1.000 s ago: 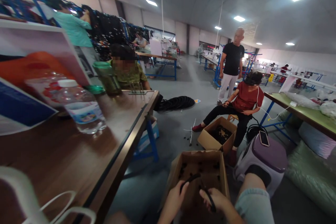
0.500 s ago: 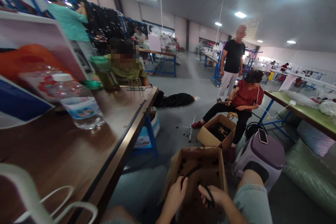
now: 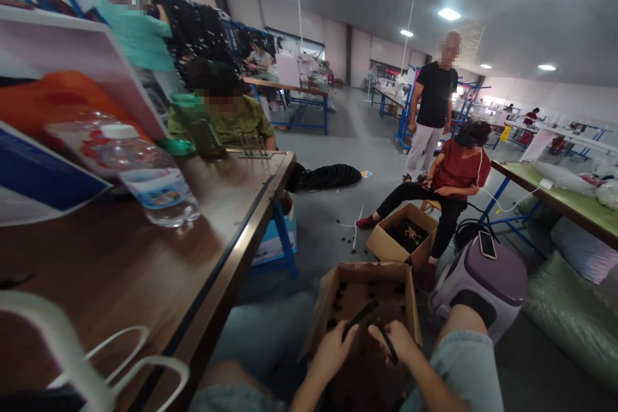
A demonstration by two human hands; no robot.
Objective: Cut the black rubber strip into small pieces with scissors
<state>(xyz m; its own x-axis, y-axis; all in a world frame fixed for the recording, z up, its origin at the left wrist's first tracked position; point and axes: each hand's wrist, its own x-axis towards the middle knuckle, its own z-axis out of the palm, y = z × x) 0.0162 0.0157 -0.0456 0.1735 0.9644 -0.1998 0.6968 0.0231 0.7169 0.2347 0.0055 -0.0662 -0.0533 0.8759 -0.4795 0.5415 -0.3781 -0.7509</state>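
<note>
Right, biggest first: brown bench [image 3: 101, 296] takes up the left side of the view. Co-worker in a red top [image 3: 458, 168] sits ahead to the right, a person in a black top [image 3: 436, 95] standing close behind. Nearest open carton [image 3: 411, 299] is on the floor between the wearer's knees. Purple-topped stool [image 3: 497, 273] is to its right, second carton [image 3: 382, 247] just past its far edge, dark bits inside. Clear water bottle [image 3: 155, 188] stands on the bench

Both hands are over the nearest carton, near each other, not touching. Left hand [image 3: 334, 351] is closed on a black strip [image 3: 359, 317], pinched at its near end between thumb and fingers; the rest sticks out past the grip, up and to the right, toward the right hand's side. Right hand [image 3: 398, 342] is closed around a dark slim item [image 3: 388, 341]: one end pokes out ahead of the fingers close to the strip, the other hangs below them. Type unclear, too blurred; can't tell if it touches the strip. Phone [image 3: 487, 244] on the stool top. Smallest: black scraps [image 3: 332, 323] scattered inside the nearest carton
</note>
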